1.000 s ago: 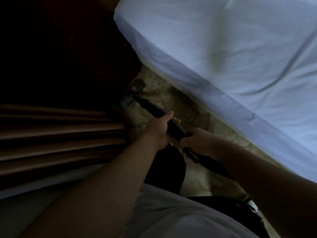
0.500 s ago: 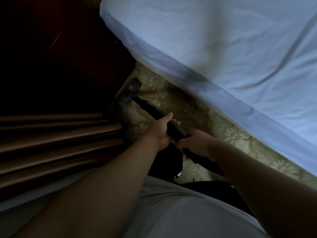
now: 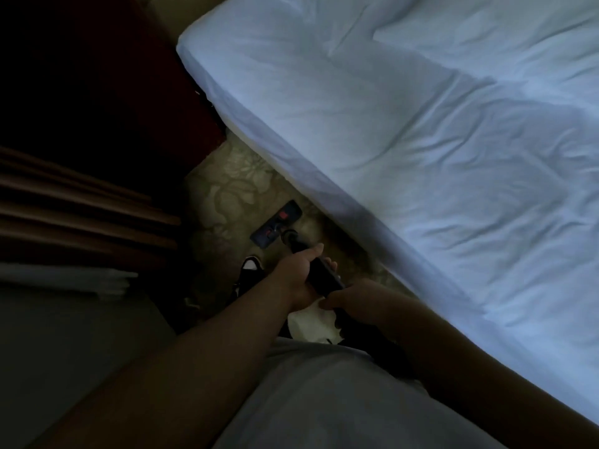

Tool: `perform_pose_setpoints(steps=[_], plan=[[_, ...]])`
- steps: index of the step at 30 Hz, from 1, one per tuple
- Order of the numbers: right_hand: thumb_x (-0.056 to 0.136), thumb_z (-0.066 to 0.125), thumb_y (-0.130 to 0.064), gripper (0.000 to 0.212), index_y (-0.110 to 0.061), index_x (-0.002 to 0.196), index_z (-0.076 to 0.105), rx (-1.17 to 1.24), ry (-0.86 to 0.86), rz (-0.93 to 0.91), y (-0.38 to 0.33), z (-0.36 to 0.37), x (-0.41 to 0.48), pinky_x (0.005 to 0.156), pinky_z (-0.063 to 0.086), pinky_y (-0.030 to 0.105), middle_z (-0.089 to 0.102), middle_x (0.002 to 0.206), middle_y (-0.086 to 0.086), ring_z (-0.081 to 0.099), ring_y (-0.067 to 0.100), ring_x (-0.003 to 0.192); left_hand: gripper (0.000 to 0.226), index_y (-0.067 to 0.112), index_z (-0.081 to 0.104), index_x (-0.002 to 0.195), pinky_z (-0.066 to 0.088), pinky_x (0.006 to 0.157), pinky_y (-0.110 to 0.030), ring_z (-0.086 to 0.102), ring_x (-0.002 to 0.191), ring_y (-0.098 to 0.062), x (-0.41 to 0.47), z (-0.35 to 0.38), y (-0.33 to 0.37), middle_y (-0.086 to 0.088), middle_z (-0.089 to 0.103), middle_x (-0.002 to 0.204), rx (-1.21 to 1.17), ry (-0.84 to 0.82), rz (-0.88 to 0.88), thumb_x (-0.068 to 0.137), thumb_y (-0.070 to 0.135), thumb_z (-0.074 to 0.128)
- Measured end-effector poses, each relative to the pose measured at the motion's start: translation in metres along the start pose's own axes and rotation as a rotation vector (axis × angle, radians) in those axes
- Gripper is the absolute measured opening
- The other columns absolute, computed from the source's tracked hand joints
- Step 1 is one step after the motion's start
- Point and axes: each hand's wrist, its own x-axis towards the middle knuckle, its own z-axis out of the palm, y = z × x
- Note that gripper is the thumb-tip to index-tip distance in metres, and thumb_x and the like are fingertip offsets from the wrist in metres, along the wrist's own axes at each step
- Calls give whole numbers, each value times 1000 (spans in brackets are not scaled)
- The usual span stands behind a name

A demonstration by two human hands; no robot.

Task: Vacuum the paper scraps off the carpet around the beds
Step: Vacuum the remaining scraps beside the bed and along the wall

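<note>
Since half a second ago the vacuum head (image 3: 277, 227) has come away from the corner by the dark cabinet (image 3: 136, 102), and more carpet (image 3: 233, 186) now shows beyond it. The head lies flat on the patterned carpet, in the strip between the curtain (image 3: 84, 215) and the bed (image 3: 421, 150), near the bed's lower edge but not touching it.

The black wand (image 3: 324, 278) runs from the head back toward the person. The left hand (image 3: 296, 273) grips the wand higher up; its fingers (image 3: 329, 264) are curled around it and the thumb lies along it, pointing to the head. The right hand (image 3: 359, 303) holds the wand just behind the left, closed around it in the shadow.

A dark shoe (image 3: 251, 265) with a white tip stands on the carpet left of the hands. Under the hands there is a pale shape (image 3: 309, 324); I cannot tell if it is paper.
</note>
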Motion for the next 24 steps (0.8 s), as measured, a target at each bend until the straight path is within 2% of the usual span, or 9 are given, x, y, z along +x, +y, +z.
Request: perform_pose_setpoints(steps=[2,7,9,13,17,21,22,24], plan=[[93,78,-28,32,1,106,71,-59,1,0,32,-15,-26,52,57,25,73,82,12,67,18,56,28,0,55,111,55,79,-46,58,80,-26,-11,22,-40,-12,57,87,-35,16,12,102,26,59],[93,76,-23,27,-1,107,70,-126,54,-26,97,-34,-80,41,47,18,70,80,10,64,16,50,17,1,60,100,54,70,-44,62,74,-24,-35,62,-118,-12,59,79,-107,77,22,100,17,63],[91,76,-23,26,-1,106,72,-171,57,-43,112,-35,-95,42,47,18,72,80,10,66,16,51,15,1,61,98,54,68,-44,62,72,-23,-45,68,-138,-11,60,75,-113,94,30,99,15,63],[89,75,-25,17,-9,87,73,-294,55,-56,127,-25,-123,45,45,19,70,68,3,64,12,49,12,2,61,98,54,62,-41,60,70,-21,-64,62,-168,-8,60,73,-154,81,24,98,14,64],[87,73,-30,22,-9,94,73,-374,24,-44,128,5,-137,54,49,26,73,78,6,68,17,60,20,6,56,79,50,61,-37,56,68,-21,-84,32,-186,-7,57,72,-153,50,77,97,14,60],[82,75,-30,25,-8,94,72,-356,-32,-58,125,49,-131,68,60,37,77,81,11,77,28,73,19,4,59,79,51,66,-38,57,69,-25,-104,-14,-190,-10,59,70,-205,118,108,95,13,60],[82,74,-31,23,-10,93,72,-366,-48,-76,123,61,-127,65,61,36,77,78,10,76,25,69,19,3,60,79,52,66,-38,58,69,-26,-108,-29,-189,-11,60,70,-219,131,115,94,14,61],[84,74,-29,18,-13,91,70,-387,-66,-100,118,89,-116,54,53,28,74,72,5,71,18,57,19,2,60,80,53,64,-36,58,69,-26,-113,-62,-185,-12,60,73,-229,173,130,95,13,59]])
